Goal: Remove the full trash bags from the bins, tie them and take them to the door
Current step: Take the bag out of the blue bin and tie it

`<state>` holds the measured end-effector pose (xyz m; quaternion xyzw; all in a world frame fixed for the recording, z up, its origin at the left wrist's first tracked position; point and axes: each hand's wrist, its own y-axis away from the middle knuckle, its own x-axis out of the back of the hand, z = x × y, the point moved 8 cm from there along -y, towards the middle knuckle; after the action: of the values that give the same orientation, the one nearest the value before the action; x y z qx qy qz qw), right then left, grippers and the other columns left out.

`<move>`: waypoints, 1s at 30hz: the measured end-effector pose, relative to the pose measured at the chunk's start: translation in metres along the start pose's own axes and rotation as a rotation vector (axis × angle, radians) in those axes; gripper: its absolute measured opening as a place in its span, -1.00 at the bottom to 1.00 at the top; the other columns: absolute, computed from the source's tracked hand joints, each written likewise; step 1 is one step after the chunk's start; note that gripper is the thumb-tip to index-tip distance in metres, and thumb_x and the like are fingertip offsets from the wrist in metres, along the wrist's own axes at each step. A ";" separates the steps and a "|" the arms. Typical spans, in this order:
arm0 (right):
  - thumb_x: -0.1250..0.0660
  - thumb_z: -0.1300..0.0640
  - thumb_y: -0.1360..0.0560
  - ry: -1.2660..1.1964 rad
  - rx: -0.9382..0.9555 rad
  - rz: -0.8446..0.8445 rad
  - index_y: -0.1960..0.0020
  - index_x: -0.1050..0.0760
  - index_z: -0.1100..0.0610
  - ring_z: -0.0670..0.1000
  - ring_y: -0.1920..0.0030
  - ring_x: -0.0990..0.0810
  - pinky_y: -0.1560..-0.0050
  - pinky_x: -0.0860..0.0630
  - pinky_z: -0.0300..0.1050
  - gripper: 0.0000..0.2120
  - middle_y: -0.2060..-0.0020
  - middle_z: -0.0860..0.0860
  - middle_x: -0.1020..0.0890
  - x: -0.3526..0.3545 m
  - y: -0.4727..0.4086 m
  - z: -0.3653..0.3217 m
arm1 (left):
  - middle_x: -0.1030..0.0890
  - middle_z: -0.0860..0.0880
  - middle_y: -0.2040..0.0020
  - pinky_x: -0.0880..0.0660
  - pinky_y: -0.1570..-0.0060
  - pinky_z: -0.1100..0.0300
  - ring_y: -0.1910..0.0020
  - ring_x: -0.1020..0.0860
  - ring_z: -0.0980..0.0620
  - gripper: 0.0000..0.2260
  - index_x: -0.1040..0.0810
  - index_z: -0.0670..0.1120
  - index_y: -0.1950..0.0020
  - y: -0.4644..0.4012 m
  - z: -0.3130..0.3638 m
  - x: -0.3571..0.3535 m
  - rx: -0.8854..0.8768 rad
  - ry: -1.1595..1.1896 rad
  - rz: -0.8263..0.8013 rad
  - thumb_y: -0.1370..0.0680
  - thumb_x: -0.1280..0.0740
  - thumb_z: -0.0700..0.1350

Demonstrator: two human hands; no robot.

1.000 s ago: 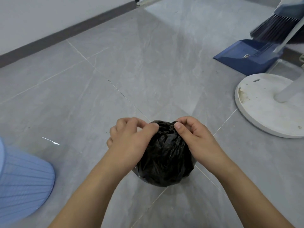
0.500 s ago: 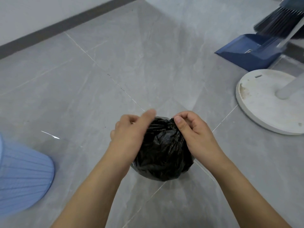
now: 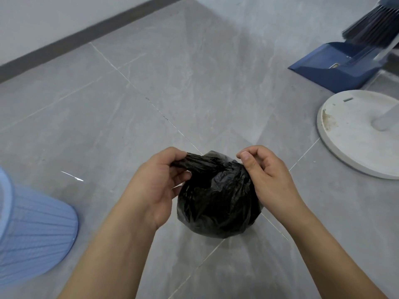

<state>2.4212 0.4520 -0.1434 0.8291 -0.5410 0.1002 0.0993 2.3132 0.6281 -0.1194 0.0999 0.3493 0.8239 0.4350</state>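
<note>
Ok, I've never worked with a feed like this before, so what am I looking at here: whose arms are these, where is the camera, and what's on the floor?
There is no machine here. The camera sits on a person's head and looks forward and down, so the two bare arms coming in from the bottom are that person's own.

The left hand grips a twisted strip of plastic drawn out from the top of a small black trash bag. The right hand has its fingers curled against the bag's top on the other side; whether it pinches plastic is hard to tell. The bag rests on a grey tiled floor.

Around it: a light blue ribbed bin at the left edge, a round white stand base at the right, and behind that a dark blue dustpan with a broom.
</note>
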 end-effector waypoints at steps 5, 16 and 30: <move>-0.21 -0.20 -0.50 0.061 0.010 0.040 0.08 -0.51 -0.12 -0.02 0.24 -0.59 0.20 -0.50 -0.09 -0.80 0.24 -0.03 -0.62 0.005 -0.002 0.000 | -0.46 -0.06 0.38 -0.33 0.42 0.18 0.54 -0.35 0.09 -0.93 -0.51 -0.15 0.19 -0.004 0.007 -0.005 -0.118 -0.058 0.021 -0.50 -0.31 -0.20; -0.06 -0.29 -0.55 0.637 0.095 0.098 0.13 -0.42 -0.06 -0.06 0.36 -0.51 0.38 -0.38 -0.13 -0.64 0.44 -0.10 -0.52 0.020 -0.014 -0.005 | -0.57 -0.01 0.27 -0.46 0.21 0.12 0.16 -0.56 -0.06 -0.49 -0.48 -0.06 0.30 -0.022 -0.009 0.011 -0.135 -1.307 0.138 -0.37 -0.14 0.39; 0.14 -0.51 -0.42 1.105 -0.039 -0.080 0.50 -0.37 0.15 0.04 0.49 -0.49 0.45 -0.28 -0.16 -0.20 0.57 0.01 -0.49 0.031 -0.050 -0.007 | -0.45 -0.01 0.35 -0.24 0.43 0.29 0.43 -0.37 0.12 -0.46 -0.46 -0.29 0.33 -0.026 -0.005 0.028 -0.336 -0.707 0.241 -0.53 -0.29 0.19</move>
<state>2.4793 0.4462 -0.1312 0.6711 -0.3781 0.5066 0.3874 2.3106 0.6578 -0.1444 0.3447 0.0248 0.8294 0.4388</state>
